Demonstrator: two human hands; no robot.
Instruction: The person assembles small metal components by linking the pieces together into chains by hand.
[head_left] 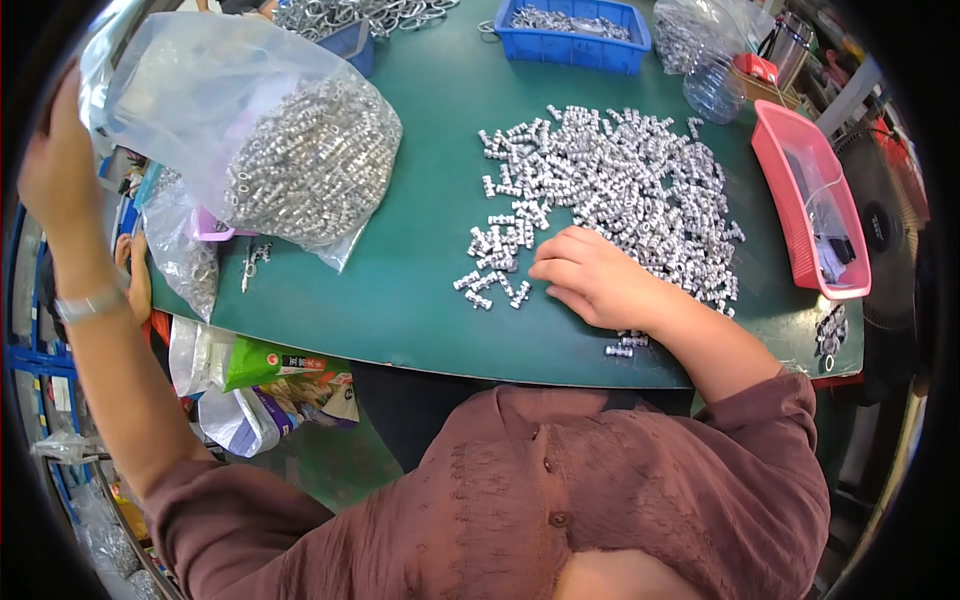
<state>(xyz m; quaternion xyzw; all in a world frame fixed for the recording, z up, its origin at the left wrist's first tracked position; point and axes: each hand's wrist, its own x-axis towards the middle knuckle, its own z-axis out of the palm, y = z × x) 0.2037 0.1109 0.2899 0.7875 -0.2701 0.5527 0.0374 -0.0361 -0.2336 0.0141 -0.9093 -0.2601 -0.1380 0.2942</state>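
Far left, I'm seeing the left hand [60,165] raised beside the big bag's plastic; fingertips are getting lost at the dark rim, so can't tell if it's gripping. Small bag [185,240] is lying at the table's [430,260] left edge. Big bag [320,155] is bulging with metal parts, slack end pointing at that hand, probably for easy access. Blue bin [575,52] is standing at the back, likely leaving work space. Right hand [590,275] is resting at the pile's [630,190] near side, fingers curling; can't tell if it's pinching one. Pile is spreading loose, presumably for easy picking. Pink basket [783,205] is sitting farther right, apart.
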